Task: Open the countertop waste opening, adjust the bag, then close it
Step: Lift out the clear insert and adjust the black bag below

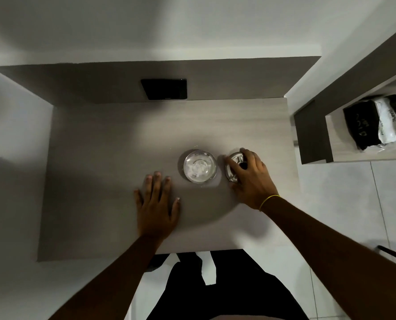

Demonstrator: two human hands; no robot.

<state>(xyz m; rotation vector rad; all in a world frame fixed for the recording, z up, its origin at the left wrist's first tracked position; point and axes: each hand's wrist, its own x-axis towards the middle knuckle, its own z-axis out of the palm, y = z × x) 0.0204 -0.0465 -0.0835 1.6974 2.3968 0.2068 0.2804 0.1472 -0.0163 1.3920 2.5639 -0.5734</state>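
A round metal-rimmed waste opening (186, 167) is set into the light wooden countertop (113, 144), uncovered, with a pale crumpled bag (198, 169) showing inside. Just to its right the round metal lid (230, 167) rests on the counter. My right hand (250, 175) lies over the lid with its fingers curled around the dark knob on top. To the left of the opening my left hand (156, 204) lies flat on the counter, fingers spread, holding nothing.
A black rectangular plate (165, 88) is mounted on the back panel behind the counter. On the right a lower shelf (363, 155) holds a black-and-white package (377, 121). The counter's front edge runs just above my dark-clothed legs.
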